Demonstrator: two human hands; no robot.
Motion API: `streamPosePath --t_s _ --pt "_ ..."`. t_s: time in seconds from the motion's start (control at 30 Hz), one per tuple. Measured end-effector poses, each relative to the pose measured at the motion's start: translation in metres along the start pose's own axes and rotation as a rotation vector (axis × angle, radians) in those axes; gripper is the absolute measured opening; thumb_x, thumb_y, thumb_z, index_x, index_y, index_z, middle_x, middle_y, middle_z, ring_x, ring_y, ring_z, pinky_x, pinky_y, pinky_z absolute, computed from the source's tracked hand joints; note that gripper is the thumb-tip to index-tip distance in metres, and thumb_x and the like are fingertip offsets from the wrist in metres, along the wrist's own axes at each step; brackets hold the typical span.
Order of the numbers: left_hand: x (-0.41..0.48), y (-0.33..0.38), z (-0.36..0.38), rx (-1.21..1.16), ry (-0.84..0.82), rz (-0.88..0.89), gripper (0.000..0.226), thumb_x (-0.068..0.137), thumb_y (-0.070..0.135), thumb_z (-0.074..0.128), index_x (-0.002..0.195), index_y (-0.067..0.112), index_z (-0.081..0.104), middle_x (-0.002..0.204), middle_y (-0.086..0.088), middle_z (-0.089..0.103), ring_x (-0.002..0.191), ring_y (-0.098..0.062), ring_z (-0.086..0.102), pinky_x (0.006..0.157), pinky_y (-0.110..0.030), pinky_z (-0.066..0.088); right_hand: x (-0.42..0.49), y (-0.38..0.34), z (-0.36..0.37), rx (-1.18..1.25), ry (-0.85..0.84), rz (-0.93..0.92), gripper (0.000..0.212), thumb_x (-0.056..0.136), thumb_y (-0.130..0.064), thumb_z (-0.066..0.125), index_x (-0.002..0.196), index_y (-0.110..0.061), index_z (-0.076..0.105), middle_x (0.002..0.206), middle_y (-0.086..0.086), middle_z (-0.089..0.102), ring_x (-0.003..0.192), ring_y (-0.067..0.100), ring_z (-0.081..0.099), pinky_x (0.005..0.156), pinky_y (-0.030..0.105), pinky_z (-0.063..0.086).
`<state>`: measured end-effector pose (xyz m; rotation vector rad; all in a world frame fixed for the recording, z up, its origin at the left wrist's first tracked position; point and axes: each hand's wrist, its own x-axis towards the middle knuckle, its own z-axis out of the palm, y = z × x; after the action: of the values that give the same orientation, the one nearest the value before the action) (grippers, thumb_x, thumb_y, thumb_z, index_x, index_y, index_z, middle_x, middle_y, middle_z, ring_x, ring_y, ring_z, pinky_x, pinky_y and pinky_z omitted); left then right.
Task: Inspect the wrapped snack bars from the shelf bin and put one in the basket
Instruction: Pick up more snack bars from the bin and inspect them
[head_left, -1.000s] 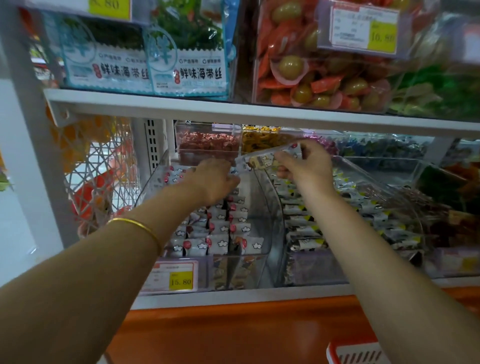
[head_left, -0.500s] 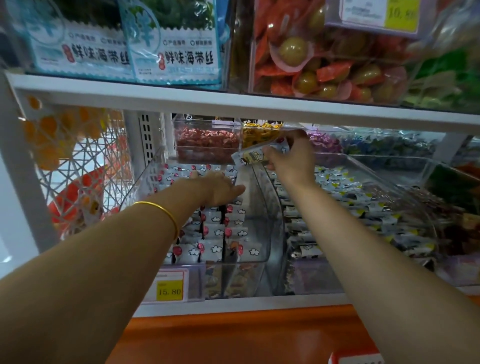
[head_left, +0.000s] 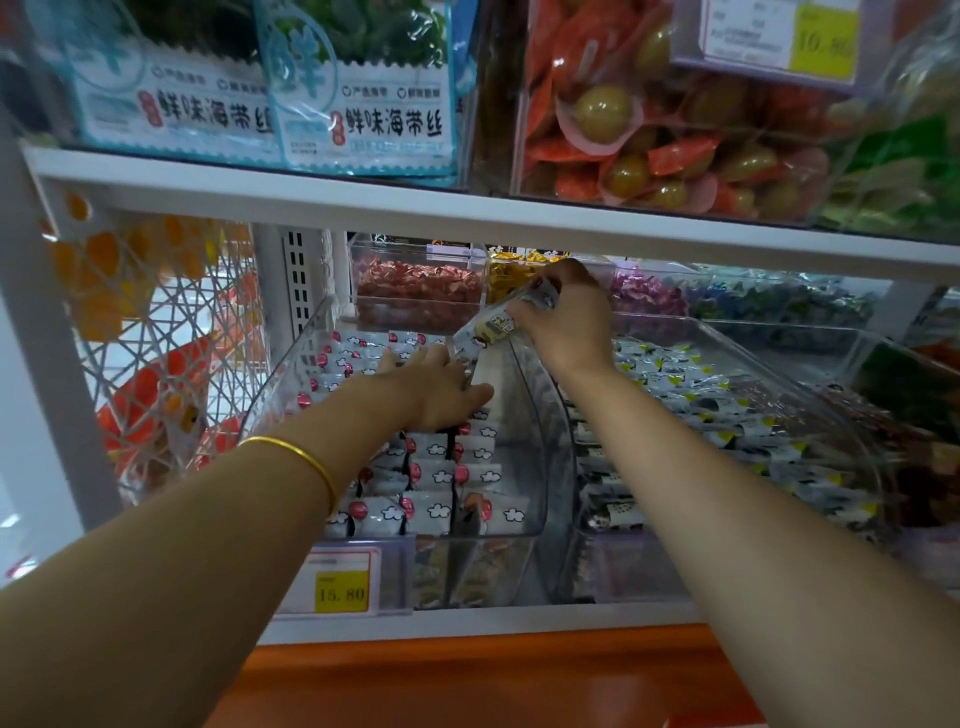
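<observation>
Our right hand (head_left: 563, 317) pinches a wrapped snack bar (head_left: 498, 323) above the bins; our left hand (head_left: 436, 387), fingers extended, rests on cloud-printed packets (head_left: 441, 475).

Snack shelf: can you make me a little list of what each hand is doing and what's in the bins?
right hand: pinches one snack bar, lifted above the bins
left hand: fingers straight, stretched into the left bin
left bin holds: white packets with red marks
right bin holds: white packets with yellow marks
price tag: 15.80
</observation>
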<state>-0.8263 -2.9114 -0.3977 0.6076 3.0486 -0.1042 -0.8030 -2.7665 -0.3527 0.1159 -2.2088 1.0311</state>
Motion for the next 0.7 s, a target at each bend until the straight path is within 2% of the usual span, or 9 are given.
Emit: streamPosePath --t_s 0.1,0.3,0.43,0.5,0.57,0.63,0.7 --pt "-0.009 0.001 0.0 -0.008 0.003 0.028 0.063 0.09 0.054 0.009 0.139 0.024 0.036 0.143 -0.01 0.034 0.133 -0.029 0.024 0.105 -0.057 0.016 0.006 -0.005 0.007 -0.143 -0.076 -0.071 0.034 0.083 -0.017 0.068 0.113 -0.006 0.058 0.112 0.009 0.062 0.101 0.022 0.056 0.065 0.016 0.028" --pt "-0.025 0.0 -0.002 -0.068 0.044 0.057 0.06 0.094 0.054 0.012 0.137 0.023 0.039 0.145 -0.008 0.034 0.136 -0.024 0.025 0.109 -0.056 0.013 0.011 -0.015 0.031 -0.469 -0.371 -0.153 0.035 0.083 -0.022 0.068 0.113 -0.01 0.054 0.11 0.01 0.06 0.095 0.025 0.057 0.07 0.028 0.04" --pt "-0.032 -0.007 -0.001 -0.084 0.112 0.053 0.063 0.093 0.058 0.014 0.139 0.021 0.037 0.154 -0.005 0.022 0.143 -0.02 0.013 0.11 -0.056 0.005 0.014 -0.014 0.041 -0.61 -0.575 -0.151 0.027 0.082 -0.025 0.07 0.104 -0.013 0.059 0.102 0.005 0.062 0.085 0.019 0.052 0.07 0.031 0.038" --pt "-0.036 -0.012 0.001 -0.079 0.102 0.041 0.067 0.092 0.059 0.013 0.143 0.02 0.031 0.157 -0.002 0.013 0.145 -0.018 0.003 0.111 -0.056 -0.001 0.017 -0.013 0.046 -0.637 -0.659 -0.165 0.018 0.087 -0.021 0.064 0.105 -0.016 0.062 0.11 0.004 0.063 0.096 0.02 0.056 0.083 0.035 0.043" --pt "-0.039 -0.014 0.005 -0.073 0.089 0.039 0.07 0.091 0.06 0.012 0.145 0.018 0.026 0.158 -0.001 0.009 0.145 -0.018 0.0 0.112 -0.055 -0.001 0.019 -0.013 0.05 -0.675 -0.786 -0.168 0.022 0.093 -0.012 0.053 0.11 -0.017 0.065 0.122 0.004 0.061 0.112 0.023 0.054 0.1 0.045 0.039" --pt "-0.041 -0.014 0.007 -0.093 0.082 0.037 0.072 0.091 0.06 0.011 0.148 0.017 0.019 0.159 -0.001 0.006 0.145 -0.017 -0.002 0.114 -0.054 -0.001 0.022 -0.012 0.051 -0.689 -0.874 -0.159 0.03 0.093 -0.004 0.046 0.113 -0.013 0.066 0.124 0.006 0.06 0.113 0.024 0.054 0.1 0.043 0.04" --pt "-0.042 -0.013 0.008 -0.114 0.077 0.037 0.073 0.091 0.06 0.01 0.149 0.017 0.016 0.159 0.0 0.004 0.145 -0.016 -0.004 0.114 -0.054 -0.001 0.025 -0.009 0.05 -0.637 -0.834 -0.162 0.029 0.092 -0.001 0.047 0.112 -0.01 0.066 0.121 0.008 0.062 0.107 0.023 0.058 0.093 0.036 0.046"
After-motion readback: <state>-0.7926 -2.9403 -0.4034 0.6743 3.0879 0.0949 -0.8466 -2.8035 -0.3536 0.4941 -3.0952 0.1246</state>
